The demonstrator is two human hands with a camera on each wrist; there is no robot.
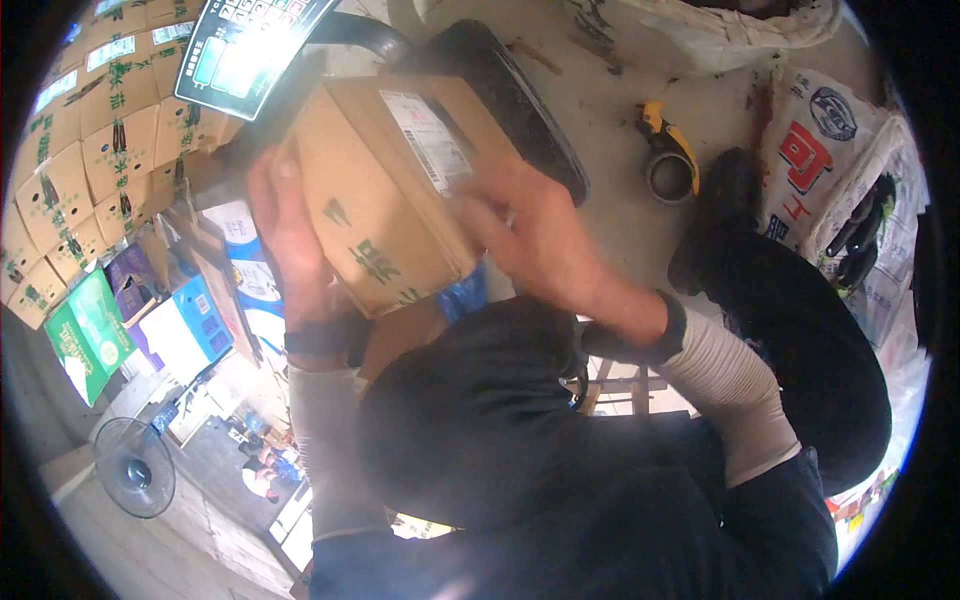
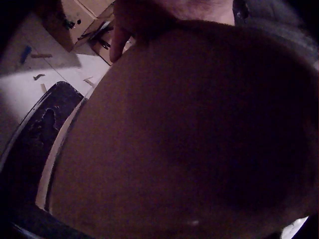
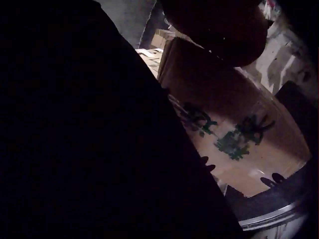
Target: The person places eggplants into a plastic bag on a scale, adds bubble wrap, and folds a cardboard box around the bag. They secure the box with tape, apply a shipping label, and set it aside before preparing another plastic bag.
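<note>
A brown cardboard box [image 1: 350,190] with green printed characters and a white printed label [image 1: 425,140] lies tilted above my lap. My left hand [image 1: 290,225] grips its left side, the fingers reaching up along the cardboard. Over the box's right side is my right hand [image 1: 535,230], blurred, its thumb and fingers at the lower end of the label. Behind the box shows a dark scale platform [image 1: 545,120]. The left wrist view is mostly filled by dim cardboard. In the right wrist view, the box's printed face [image 3: 234,144] appears beside a large dark shape.
The lit scale display [image 1: 235,60] stands at the upper left. A yellow tape dispenser [image 1: 668,150] lies on the floor to the right, near a white woven sack [image 1: 810,150] with red lettering. Stacked cartons [image 1: 100,170] fill the left. A fan [image 1: 135,465] is farther down.
</note>
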